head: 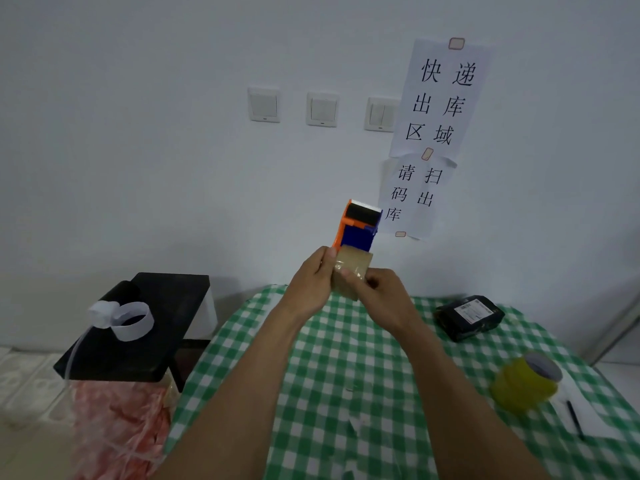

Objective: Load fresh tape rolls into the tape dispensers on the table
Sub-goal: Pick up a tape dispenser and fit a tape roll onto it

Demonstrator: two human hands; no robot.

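Left of the table, a black shelf (145, 334) carries a white paper loop (133, 320). Above the far edge of the green-checked table (346, 393), the left hand (311, 282) grips the left side of a brown tape roll (353, 268). The roll is at the lower end of an upright orange-and-blue tape dispenser (360, 226). The right hand (381, 289) pinches the roll's near face. Open cloth spans the middle. A black parcel (469, 317) and a yellow tape roll (524, 386) lie at right.

Open cloth (346, 375) centre; parcel (469, 317), yellow roll (524, 384) right

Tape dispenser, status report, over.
Left hand grips brown tape roll at orange-blue dispenser. Right hand pinches the roll's face. Yellow roll lies on table; nothing blocking.
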